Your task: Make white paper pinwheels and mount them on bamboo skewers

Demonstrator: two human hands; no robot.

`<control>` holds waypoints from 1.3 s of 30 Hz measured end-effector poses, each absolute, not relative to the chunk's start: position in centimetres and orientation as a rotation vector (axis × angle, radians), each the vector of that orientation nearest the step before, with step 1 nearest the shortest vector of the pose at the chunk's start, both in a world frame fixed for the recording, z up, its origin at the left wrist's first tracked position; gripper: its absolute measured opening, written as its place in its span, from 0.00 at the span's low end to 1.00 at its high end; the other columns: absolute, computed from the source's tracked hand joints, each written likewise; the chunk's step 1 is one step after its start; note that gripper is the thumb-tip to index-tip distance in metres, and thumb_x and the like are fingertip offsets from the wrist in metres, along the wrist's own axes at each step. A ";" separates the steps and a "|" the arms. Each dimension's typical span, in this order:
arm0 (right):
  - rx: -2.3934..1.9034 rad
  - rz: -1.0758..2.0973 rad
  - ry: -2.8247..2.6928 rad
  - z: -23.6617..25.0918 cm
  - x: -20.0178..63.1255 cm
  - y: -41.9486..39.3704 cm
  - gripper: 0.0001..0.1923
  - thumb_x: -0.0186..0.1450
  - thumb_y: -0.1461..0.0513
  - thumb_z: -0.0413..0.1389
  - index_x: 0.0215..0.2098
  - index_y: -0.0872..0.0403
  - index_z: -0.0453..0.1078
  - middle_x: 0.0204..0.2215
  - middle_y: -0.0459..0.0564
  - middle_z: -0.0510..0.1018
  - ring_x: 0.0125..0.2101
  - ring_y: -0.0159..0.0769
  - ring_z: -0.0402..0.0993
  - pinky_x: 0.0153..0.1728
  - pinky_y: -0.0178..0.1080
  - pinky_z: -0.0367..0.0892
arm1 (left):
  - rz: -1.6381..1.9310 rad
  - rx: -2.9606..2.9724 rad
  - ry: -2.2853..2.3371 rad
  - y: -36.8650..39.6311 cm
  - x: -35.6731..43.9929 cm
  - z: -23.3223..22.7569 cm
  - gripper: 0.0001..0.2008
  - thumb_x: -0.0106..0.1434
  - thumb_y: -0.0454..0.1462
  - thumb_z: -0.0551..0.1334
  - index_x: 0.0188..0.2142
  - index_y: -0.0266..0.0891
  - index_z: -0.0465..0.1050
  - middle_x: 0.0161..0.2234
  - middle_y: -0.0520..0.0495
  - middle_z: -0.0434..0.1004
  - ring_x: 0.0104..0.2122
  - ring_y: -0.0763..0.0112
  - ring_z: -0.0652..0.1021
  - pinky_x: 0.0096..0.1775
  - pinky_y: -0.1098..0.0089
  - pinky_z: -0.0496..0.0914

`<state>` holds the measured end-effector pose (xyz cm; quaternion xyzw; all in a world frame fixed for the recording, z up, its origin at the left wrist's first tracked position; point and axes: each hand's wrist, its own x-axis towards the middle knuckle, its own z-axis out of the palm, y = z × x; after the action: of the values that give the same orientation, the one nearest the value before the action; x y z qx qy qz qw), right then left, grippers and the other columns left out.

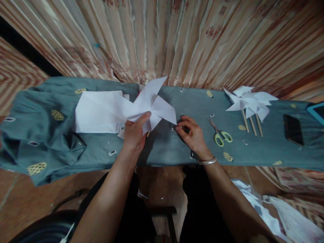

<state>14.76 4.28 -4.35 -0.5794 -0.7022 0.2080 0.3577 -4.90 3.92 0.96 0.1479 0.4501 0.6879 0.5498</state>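
My left hand (136, 131) is closed on a white paper pinwheel (162, 108), its thumb pressed near the centre. A short piece of wooden stick (148, 134) shows just below the paper; the rest is hidden. Right of the pinwheel, my right hand (191, 133) is closed with thumb and forefinger drawn together low over the cloth. At those fingertips is a tiny shiny thing (172, 129), too small to name; I cannot tell whether it is gripped or lies on the cloth.
White paper sheets (98, 111) lie to the left on a green cloth (162, 148). Green-handled scissors (219, 135) rest right of my right hand. Farther right are finished-looking pinwheels (249, 101) on sticks and a dark phone (293, 130). A curtain (177, 44) hangs behind.
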 end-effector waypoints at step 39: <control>-1.624 0.313 -2.068 -2.7 14.4 3.6 0.07 0.65 0.61 0.55 0.31 0.51 0.74 0.31 0.52 0.81 0.35 0.44 0.77 0.39 0.42 0.69 | 1.613 0.383 1.077 4.0 -4.1 0.4 0.11 0.42 0.34 0.74 0.26 0.37 0.77 0.26 0.50 0.81 0.40 0.59 0.82 0.45 0.64 0.76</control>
<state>14.39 3.62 -2.66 -0.5947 -0.7572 0.1147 0.2445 -4.07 3.97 0.40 0.1619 0.4548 0.6816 0.5498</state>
